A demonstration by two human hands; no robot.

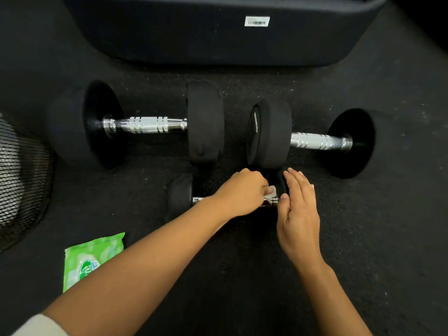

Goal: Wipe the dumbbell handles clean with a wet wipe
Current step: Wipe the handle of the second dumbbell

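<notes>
Nearest me, at seven o'clock, the green wet wipe pack [93, 259] lies on the black rubber floor [242, 275]. My left hand [240, 192] reaches across to centre, its grip pinched tight on a white wet wipe [343, 190] pressed against the chrome handle of the small dumbbell [179, 195]. My right hand [298, 214] stands open and flat just beside the handle's right end, fingers straight, holding nothing, apparently steadying the weight.

I judge the step in hand to be the wiping of this small handle; most of the bar is hidden under my hand, so I cannot tell how much is done. Next I should draw the wipe along and around the bar.

Further off, at ten o'clock, the large dumbbell [145, 123] waits, and at two o'clock the medium dumbbell [317, 140]. A mesh bin [21, 180] sits at nine o'clock; a dark padded bench [218, 32] fills twelve o'clock.
</notes>
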